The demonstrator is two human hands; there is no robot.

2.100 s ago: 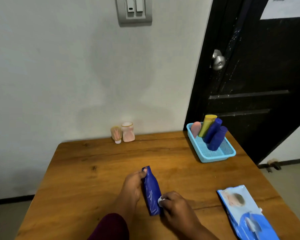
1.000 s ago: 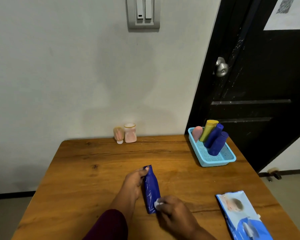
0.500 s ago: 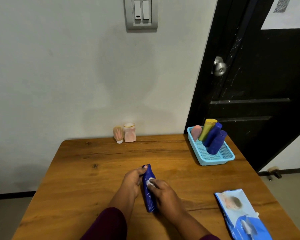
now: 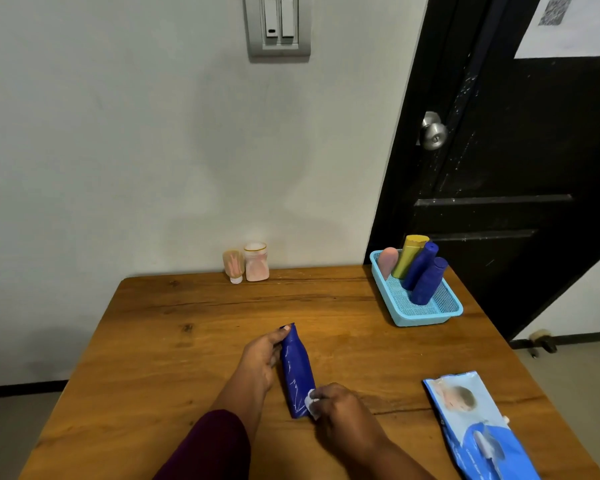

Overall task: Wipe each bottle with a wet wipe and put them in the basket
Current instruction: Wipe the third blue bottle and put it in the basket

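A: Head view. Which step?
B: Wiping. The dark blue bottle (image 4: 297, 370) lies flat on the wooden table (image 4: 187, 358), front-centre, narrow end pointing away. The left hand (image 4: 262, 358) grips its upper half, with a fingertip at the tip. The right hand (image 4: 340, 407) pinches a wadded wet wipe (image 4: 310, 405) against the bottle's near end.

A: Hands together?
B: Both are on the one bottle, at opposite ends, not touching each other.

A: Basket?
B: The light blue basket (image 4: 426, 320) sits at the far right corner, well apart from the bottle. Four bottles lean inside it: pink, yellow and two blue. A pink jar (image 4: 256, 263) and a small tube (image 4: 234, 266) stand by the wall, probably yet to be done.

A: Next move?
B: My guess is to finish the rub, then lift the bottle and carry it far right to the basket. Its front part looks free. The wipes pack (image 4: 478, 431) lies near the right hand if a fresh wipe is needed.
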